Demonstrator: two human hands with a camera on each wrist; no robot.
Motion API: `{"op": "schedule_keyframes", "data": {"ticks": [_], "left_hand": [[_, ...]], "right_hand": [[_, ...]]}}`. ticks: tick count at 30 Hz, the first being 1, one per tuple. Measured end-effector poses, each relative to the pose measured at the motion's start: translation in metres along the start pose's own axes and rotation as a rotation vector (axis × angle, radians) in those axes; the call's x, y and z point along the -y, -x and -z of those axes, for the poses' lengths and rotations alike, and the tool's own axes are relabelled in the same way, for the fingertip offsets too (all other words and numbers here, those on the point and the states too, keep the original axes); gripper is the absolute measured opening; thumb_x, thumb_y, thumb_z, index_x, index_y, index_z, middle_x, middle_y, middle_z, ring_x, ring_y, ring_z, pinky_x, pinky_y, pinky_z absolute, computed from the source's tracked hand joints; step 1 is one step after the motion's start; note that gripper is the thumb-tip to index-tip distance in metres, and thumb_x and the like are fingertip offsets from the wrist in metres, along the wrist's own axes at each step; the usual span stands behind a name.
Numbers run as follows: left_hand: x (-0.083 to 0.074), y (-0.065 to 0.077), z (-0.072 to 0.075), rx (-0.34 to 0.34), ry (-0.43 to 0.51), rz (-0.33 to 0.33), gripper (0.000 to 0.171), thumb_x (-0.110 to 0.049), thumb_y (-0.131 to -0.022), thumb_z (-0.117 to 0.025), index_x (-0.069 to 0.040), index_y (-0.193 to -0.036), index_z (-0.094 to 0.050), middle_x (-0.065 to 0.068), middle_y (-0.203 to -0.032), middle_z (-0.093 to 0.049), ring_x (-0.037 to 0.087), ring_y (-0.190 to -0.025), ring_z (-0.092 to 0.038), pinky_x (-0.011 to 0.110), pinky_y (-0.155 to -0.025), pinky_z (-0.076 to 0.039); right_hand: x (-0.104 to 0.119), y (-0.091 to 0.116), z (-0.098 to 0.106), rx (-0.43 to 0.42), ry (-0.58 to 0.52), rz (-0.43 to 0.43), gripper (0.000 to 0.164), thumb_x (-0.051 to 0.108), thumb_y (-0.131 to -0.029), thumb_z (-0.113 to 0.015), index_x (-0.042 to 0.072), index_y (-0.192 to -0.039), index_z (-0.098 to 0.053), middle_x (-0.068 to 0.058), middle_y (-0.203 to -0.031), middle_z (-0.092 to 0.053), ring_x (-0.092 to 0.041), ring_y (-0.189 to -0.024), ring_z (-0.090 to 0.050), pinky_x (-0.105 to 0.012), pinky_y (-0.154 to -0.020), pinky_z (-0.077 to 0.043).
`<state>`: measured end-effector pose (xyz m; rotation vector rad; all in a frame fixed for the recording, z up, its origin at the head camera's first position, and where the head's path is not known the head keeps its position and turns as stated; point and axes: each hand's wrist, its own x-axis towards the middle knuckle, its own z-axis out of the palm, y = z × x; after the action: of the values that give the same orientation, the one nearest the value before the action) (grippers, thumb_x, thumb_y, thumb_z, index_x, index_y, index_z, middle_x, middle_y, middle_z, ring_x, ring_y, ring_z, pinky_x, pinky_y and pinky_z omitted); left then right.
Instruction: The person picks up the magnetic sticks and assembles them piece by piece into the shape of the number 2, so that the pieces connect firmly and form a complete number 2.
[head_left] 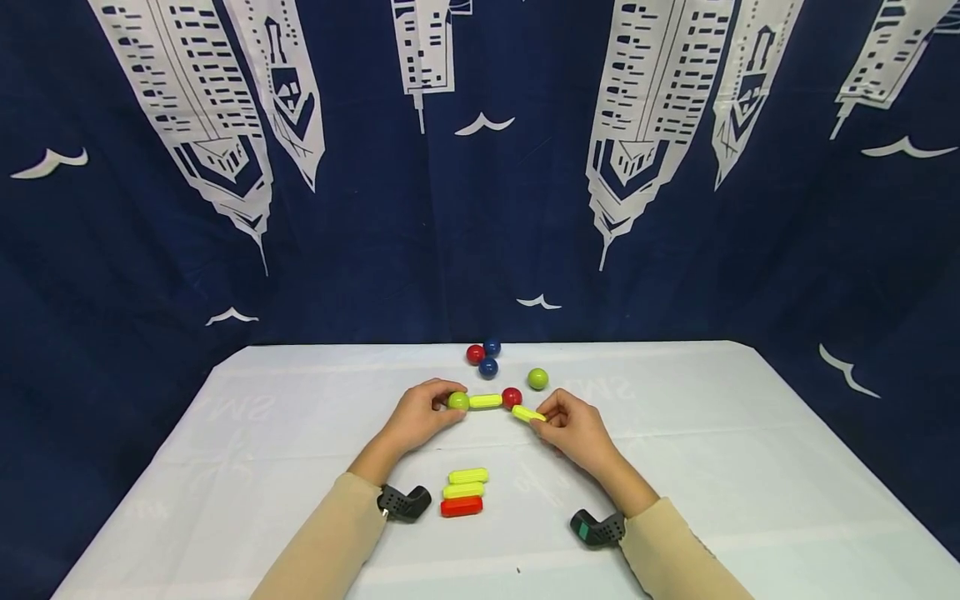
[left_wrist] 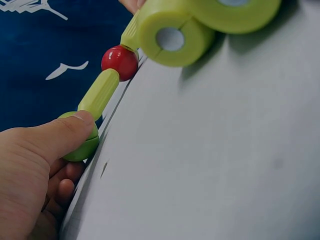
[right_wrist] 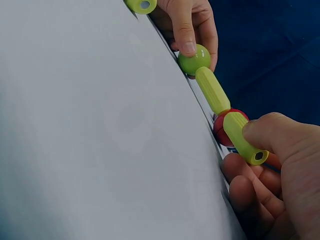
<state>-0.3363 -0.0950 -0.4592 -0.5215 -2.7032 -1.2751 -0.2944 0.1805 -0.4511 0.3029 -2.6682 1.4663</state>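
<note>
In the head view my left hand (head_left: 417, 414) pinches a green ball (head_left: 458, 401) between thumb and fingers. From that ball a yellow-green ribbed rod (head_left: 486, 401) runs right to a red ball (head_left: 512, 397). My right hand (head_left: 579, 431) holds a second yellow-green rod (head_left: 528, 413) by its outer part, its other end at the red ball. The right wrist view shows this rod (right_wrist: 242, 137) angled from the red ball (right_wrist: 220, 131), with a dark round tip at its free end. In the left wrist view the thumb lies over the green ball (left_wrist: 82, 148).
Beyond the hands lie a loose green ball (head_left: 537, 379), a red ball (head_left: 476, 354) and two blue balls (head_left: 488, 368). Nearer me, two yellow-green rods (head_left: 468, 476) and a red rod (head_left: 461, 507) lie in a stack-like row on the white table (head_left: 300, 533).
</note>
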Motion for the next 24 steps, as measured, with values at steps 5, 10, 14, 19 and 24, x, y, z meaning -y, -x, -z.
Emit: {"op": "schedule_keyframes", "data": {"ticks": [5, 10, 14, 19, 24], "left_hand": [[-0.0010, -0.0006, -0.0006, 0.004, -0.002, 0.004, 0.032, -0.018, -0.084, -0.080, -0.020, -0.115, -0.073, -0.003, -0.097, -0.066, 0.013, -0.084, -0.053, 0.026, -0.077, -0.045], [-0.0012, -0.0005, -0.0004, 0.005, -0.001, 0.007, 0.032, -0.018, -0.084, -0.080, -0.020, -0.115, -0.073, -0.003, -0.096, -0.066, 0.014, -0.084, -0.053, 0.027, -0.076, -0.044], [-0.0010, -0.0003, -0.0001, 0.008, -0.002, 0.003, 0.032, -0.018, -0.085, -0.080, -0.020, -0.116, -0.073, -0.003, -0.095, -0.065, 0.014, -0.084, -0.053, 0.027, -0.076, -0.044], [-0.0007, -0.0011, -0.0001, 0.010, -0.005, -0.004, 0.032, -0.019, -0.084, -0.080, -0.020, -0.115, -0.073, -0.003, -0.095, -0.066, 0.014, -0.084, -0.053, 0.026, -0.076, -0.044], [-0.0006, -0.0011, 0.0000, 0.011, -0.009, 0.002, 0.032, -0.019, -0.085, -0.080, -0.020, -0.116, -0.073, -0.003, -0.094, -0.065, 0.014, -0.084, -0.052, 0.027, -0.076, -0.044]], "right_hand": [[0.0006, 0.0007, 0.0012, -0.018, 0.001, -0.025, 0.017, 0.009, -0.086, -0.076, 0.007, -0.095, -0.062, -0.005, -0.076, -0.067, -0.011, -0.053, -0.055, -0.024, -0.044, -0.048], [-0.0001, 0.0003, 0.0015, -0.024, 0.004, -0.034, 0.017, 0.009, -0.085, -0.076, 0.007, -0.096, -0.063, -0.005, -0.076, -0.067, -0.010, -0.054, -0.055, -0.023, -0.044, -0.048], [-0.0005, 0.0000, 0.0011, -0.018, 0.004, -0.033, 0.018, 0.009, -0.085, -0.077, 0.007, -0.096, -0.063, -0.004, -0.076, -0.067, -0.009, -0.054, -0.055, -0.023, -0.045, -0.048], [-0.0003, 0.0000, 0.0008, -0.019, -0.001, -0.036, 0.019, 0.010, -0.085, -0.077, 0.007, -0.096, -0.062, -0.004, -0.075, -0.066, -0.010, -0.054, -0.055, -0.024, -0.044, -0.048], [0.0004, 0.0008, 0.0008, -0.042, -0.022, -0.033, 0.020, 0.010, -0.086, -0.077, 0.007, -0.095, -0.059, -0.005, -0.073, -0.066, -0.012, -0.052, -0.056, -0.024, -0.044, -0.048]]}}
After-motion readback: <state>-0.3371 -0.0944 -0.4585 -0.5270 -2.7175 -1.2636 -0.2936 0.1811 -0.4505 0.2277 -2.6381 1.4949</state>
